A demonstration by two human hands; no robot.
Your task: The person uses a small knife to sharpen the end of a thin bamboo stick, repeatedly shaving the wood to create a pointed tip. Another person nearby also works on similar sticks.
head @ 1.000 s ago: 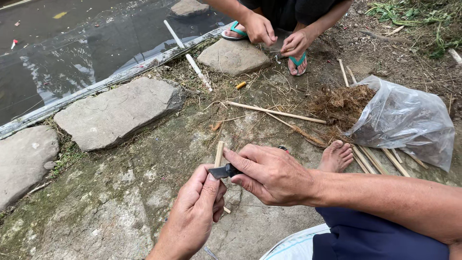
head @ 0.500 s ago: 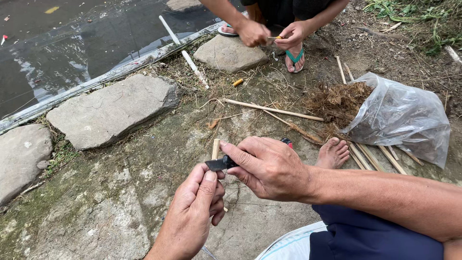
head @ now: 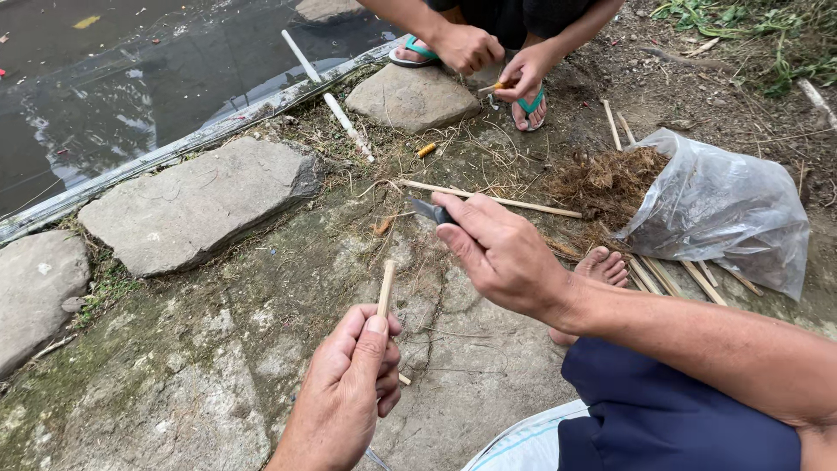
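Observation:
My left hand [head: 349, 384] grips a short pale bamboo stick [head: 385, 288] that points up and away from me. My right hand [head: 501, 253] holds a small dark knife [head: 427, 210], its blade sticking out to the left, well above and clear of the stick's tip. Both hands hover over a cracked, mossy concrete slab [head: 261, 349]. My bare foot [head: 602, 266] rests to the right of the knife hand.
A second person's hands [head: 497, 52] work a small stick at the top. Flat stones [head: 196, 205] line a dark water edge [head: 131, 78]. A clear plastic bag [head: 724, 205] with brown fibre [head: 606, 179] and several bamboo sticks [head: 497, 201] lie at right.
My right hand has swept the knife up and away from the stick, ending above its tip. The left hand has stayed low with the stick. The view has shifted slightly.

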